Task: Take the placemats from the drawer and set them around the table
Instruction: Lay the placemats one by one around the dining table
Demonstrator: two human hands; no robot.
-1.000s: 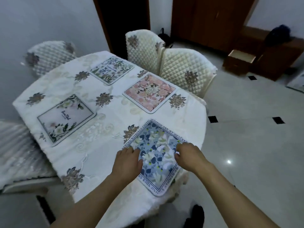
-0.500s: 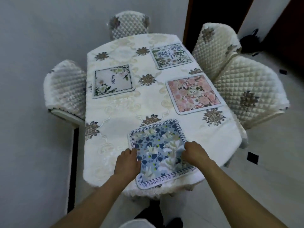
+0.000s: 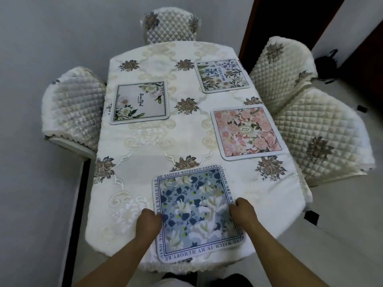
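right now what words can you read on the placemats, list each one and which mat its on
"BEAUTIFUL" on the green and purple floral mat, far right.
"Beautiful" in script on the white floral mat, left.
"THE WITHERED CHERRY BLOSSOM ARE", "SMILE IS", "WATCH IN MY MEMORY" along the border of the blue floral mat under both hands; the rest of the border is covered or cut off.
Oval label on the pink floral mat: too blurred to read.

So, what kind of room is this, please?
Probably a home dining room: a table under a floral cloth, quilted chairs around it, and placemats laid at the seats.
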